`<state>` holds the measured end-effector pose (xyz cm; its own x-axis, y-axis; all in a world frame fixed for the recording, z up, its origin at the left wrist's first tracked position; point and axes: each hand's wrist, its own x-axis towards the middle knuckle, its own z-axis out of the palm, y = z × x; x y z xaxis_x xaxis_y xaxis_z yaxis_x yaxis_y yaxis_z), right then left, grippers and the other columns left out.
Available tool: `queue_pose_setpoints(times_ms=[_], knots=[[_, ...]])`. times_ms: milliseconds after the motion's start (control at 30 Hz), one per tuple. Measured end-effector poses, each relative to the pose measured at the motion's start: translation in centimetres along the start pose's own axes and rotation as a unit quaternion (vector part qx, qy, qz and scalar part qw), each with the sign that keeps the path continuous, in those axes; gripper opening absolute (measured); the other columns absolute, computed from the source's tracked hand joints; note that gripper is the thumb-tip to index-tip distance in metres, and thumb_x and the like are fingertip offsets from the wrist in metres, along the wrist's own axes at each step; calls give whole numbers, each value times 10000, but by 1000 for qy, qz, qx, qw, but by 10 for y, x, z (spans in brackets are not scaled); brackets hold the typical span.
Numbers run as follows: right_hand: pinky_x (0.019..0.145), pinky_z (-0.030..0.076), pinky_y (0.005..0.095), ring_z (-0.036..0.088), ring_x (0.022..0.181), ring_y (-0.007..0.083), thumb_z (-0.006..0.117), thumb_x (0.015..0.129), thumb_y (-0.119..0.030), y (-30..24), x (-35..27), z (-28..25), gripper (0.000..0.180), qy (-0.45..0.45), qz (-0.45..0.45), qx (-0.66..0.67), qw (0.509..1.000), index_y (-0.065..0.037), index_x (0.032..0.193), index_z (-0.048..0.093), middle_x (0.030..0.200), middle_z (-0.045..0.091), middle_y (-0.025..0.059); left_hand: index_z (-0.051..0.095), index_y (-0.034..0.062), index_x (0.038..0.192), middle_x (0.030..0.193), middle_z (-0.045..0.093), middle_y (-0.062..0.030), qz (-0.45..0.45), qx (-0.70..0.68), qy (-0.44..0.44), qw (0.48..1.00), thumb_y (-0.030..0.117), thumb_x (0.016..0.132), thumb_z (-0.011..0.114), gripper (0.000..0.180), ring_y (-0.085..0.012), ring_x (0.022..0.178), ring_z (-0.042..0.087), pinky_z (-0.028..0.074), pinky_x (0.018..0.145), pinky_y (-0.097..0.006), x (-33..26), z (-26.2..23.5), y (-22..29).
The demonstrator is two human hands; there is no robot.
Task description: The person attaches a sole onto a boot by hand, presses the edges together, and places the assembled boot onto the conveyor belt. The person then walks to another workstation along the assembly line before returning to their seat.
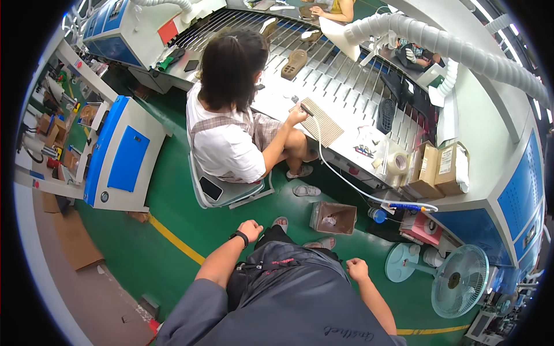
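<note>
Green floor (173,196), yellow line (176,241), blue-white machines (118,153), floor fan (459,281)

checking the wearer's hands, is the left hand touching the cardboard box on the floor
Apart. The head view shows the left hand closed into a fist above the green floor, with a clear stretch of floor between it and the cardboard box.

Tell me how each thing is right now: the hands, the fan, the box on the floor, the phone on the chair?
left hand: closed in a fist, holding nothing, wearing a black wristband.
right hand: closed in a fist, holding nothing.
floor fan: standing upright; running or stopped, cannot tell.
brown box: open on top, something pale inside.
phone: lying flat on the chair seat, screen dark.
</note>
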<state>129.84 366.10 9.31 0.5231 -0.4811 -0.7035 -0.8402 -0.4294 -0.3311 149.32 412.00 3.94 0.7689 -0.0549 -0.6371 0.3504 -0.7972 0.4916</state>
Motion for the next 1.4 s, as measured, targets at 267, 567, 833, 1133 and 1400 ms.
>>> queue_pose_setpoints(times_ms=[267,567,833,1133,1400], knots=[[846,568,426,738,916,324,719,865,-356,-56,-17,41,314,13,-117,-64,991,-68,978,774,920,765,153,765,53,1036,1096,745,-205,0,50,-76,996,417,913,694,391,-358,1103,693,520,995,-441,9,-21,0],[847,566,421,742,910,321,720,862,-358,-50,-23,39,328,19,-55,-61,996,-60,985,782,939,768,166,320,20,1566,692,577,-34,16,-449,67,891,180,911,718,783,-122,513,511,439,470,-288,33,-77,60],[854,565,427,739,923,333,725,852,-370,-57,-23,43,342,16,-57,-66,996,-59,983,781,945,767,170,457,12,1413,667,553,-2,59,-574,125,807,144,904,680,571,-99,502,503,415,446,-267,58,-111,86],[867,566,423,739,934,335,726,848,-375,-66,-18,46,341,18,-55,-70,996,-67,982,784,947,767,171,743,22,924,863,755,-136,30,-115,-44,992,350,905,725,329,-253,783,732,577,754,-385,51,-33,0],[818,570,411,745,873,315,743,838,-377,-58,-9,50,336,45,-67,-65,995,-70,969,784,890,765,155,746,37,1123,1151,732,-208,26,77,-76,994,427,901,704,450,-361,1116,686,524,986,-439,30,-38,-6]])
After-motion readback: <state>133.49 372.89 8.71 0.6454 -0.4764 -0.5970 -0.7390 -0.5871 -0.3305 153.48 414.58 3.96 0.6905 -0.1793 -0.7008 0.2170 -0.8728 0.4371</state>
